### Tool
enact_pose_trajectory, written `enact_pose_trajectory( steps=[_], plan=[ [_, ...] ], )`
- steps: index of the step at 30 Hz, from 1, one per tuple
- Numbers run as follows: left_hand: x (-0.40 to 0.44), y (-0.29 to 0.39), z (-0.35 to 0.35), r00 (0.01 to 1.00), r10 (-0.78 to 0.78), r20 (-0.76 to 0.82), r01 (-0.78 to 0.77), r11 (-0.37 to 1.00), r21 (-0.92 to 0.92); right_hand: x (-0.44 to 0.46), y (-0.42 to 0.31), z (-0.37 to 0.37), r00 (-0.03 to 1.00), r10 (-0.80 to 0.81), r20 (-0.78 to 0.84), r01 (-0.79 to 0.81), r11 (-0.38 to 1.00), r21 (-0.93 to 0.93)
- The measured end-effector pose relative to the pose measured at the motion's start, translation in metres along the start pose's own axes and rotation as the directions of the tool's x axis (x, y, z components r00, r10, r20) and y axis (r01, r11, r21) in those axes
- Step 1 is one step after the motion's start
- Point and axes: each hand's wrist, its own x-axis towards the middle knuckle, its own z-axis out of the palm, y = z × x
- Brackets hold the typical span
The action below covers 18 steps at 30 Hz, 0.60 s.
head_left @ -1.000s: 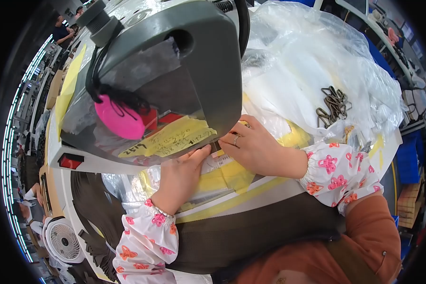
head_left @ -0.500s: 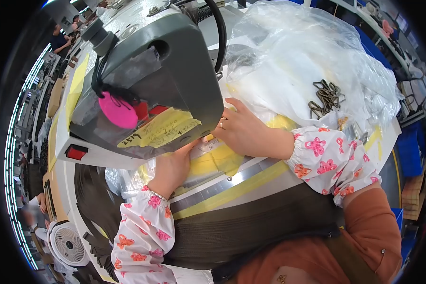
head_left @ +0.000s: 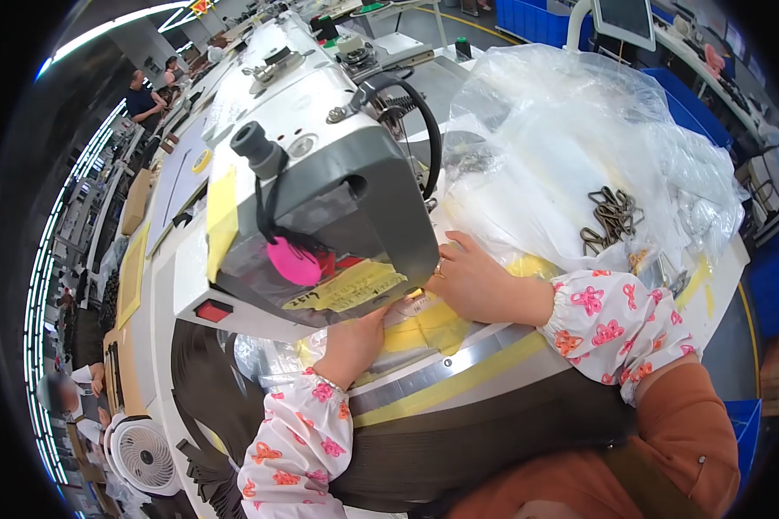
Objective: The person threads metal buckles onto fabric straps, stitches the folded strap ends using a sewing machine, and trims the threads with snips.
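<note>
A sewing machine (head_left: pixel 368 203) with a grey end cover stands in front of me, and both my hands are at its low front edge. My left hand (head_left: pixel 355 348) shows its back and thumb, while its other fingers are hidden behind the cover. From the right side, my right hand (head_left: pixel 483 284) comes in with a ring on one finger. Its fingers are bent toward the machine, and what they hold is hidden. Beneath the hands lies a bed covered in yellow tape (head_left: pixel 424 331). A metal strip (head_left: pixel 467 356) runs along its near side. Long dark straps (head_left: pixel 485 424) are spread closest to me.
Clear plastic bags (head_left: pixel 545 147) are heaped on the right, with bronze-coloured metal clips (head_left: pixel 613 216) on them. A white fan (head_left: pixel 143 454) stands at lower left. More dark straps (head_left: pixel 208 372) hang over the left edge. Other people (head_left: pixel 144 99) are in the background.
My view has tilted up, so the machine's top and the room behind it show more. The hands stay at the machine's front edge with hardly any change in pose.
</note>
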Motion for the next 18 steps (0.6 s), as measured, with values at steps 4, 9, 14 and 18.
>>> enact_pose_trajectory(
  steps=[4, 9, 14, 18],
  plan=[
    [-0.001, 0.003, -0.002, 0.999, -0.013, 0.039, 0.014, 0.999, -0.036, -0.002, 0.001, 0.000, 1.000, -0.006, -0.021, 0.006, 1.000, 0.017],
    [-0.006, 0.019, -0.009, 0.994, 0.110, -0.003, -0.110, 0.993, 0.045, -0.007, -0.008, 0.001, 0.995, -0.023, -0.099, 0.038, 0.988, 0.151],
    [0.003, 0.021, -0.021, 0.908, 0.419, 0.023, -0.418, 0.899, 0.130, -0.009, -0.013, -0.002, 0.990, -0.071, -0.119, 0.089, 0.985, 0.151],
    [0.002, 0.017, -0.017, 0.927, 0.373, 0.033, -0.374, 0.925, 0.069, -0.009, -0.015, -0.008, 0.991, -0.076, -0.106, 0.088, 0.990, 0.114]
  ],
)
